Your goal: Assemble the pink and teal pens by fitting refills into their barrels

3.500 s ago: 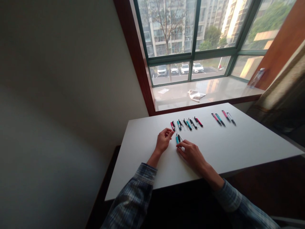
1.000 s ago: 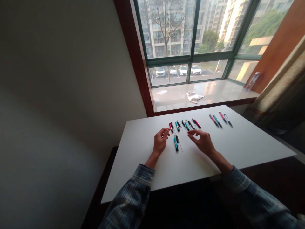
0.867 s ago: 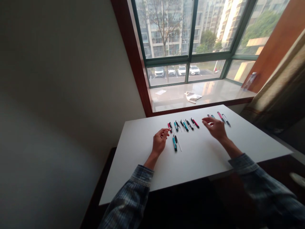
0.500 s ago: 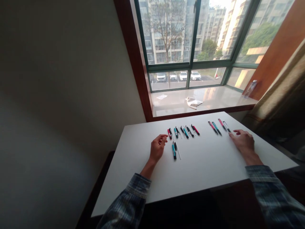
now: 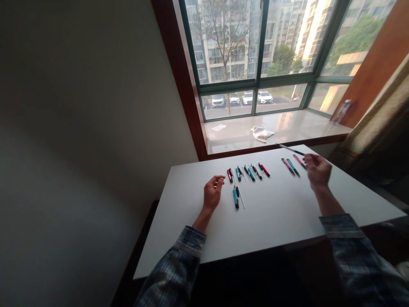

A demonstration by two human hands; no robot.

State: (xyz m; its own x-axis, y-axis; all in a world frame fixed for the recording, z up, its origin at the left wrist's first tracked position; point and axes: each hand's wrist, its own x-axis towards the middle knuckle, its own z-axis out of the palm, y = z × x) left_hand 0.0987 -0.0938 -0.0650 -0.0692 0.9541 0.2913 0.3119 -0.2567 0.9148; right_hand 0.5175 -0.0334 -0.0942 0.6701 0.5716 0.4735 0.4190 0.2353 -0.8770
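Note:
My right hand (image 5: 316, 169) is raised over the far right of the white table (image 5: 275, 217), pinching a dark pen (image 5: 291, 149) that sticks out to the left in the air. Below it lie three whole pens (image 5: 292, 164), red, teal and red. My left hand (image 5: 212, 192) rests on the table with its fingers curled; whether it holds anything is hidden. Just right of it lie a teal pen barrel with a dark part and a thin refill (image 5: 237, 198). A row of several taken-apart pens (image 5: 248, 172) lies beyond.
A marble window sill (image 5: 294, 125) behind the table carries a crumpled cloth (image 5: 262, 132), a paper slip and a bottle (image 5: 342, 110) at the right. A curtain (image 5: 377, 123) hangs at the right. The wall stands at the left.
My right hand left the parts at the table's middle, swept to the right-hand group and lifted the rightmost dark pen off the table. My left hand stayed in place.

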